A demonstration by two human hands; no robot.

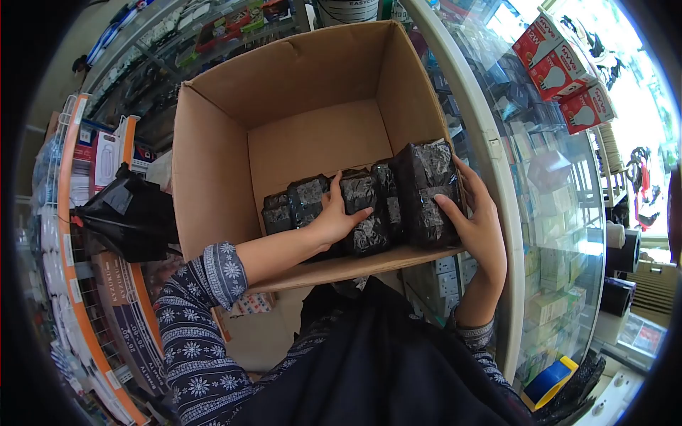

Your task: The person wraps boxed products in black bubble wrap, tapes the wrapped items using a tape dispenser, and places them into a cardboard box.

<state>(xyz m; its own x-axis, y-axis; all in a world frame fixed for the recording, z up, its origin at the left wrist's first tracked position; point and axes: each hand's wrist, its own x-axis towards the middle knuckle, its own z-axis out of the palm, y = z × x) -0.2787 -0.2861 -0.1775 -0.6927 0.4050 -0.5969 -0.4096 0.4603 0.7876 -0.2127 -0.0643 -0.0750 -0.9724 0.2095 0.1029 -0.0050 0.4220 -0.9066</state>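
Observation:
An open cardboard box [213, 170] is in front of me, with a row of several packages wrapped in shiny black plastic along its near side. At the right end of the row, my right hand [479, 224] grips the largest black-wrapped package [426, 184], thumb on its face and fingers along its right side by the box wall. My left hand [337, 220] reaches over the near wall onto a middle black-wrapped package [364, 231], its thumb across the face and a finger along the left side. Two smaller black packages [305, 199] stand left of that hand.
A glass display case [554, 234] with small boxes runs along the right. Red light-bulb boxes [558, 64] and a roll of blue tape [548, 383] are on it. On the left are a wire rack with orange edges [71, 213] and a black plastic bag [128, 213].

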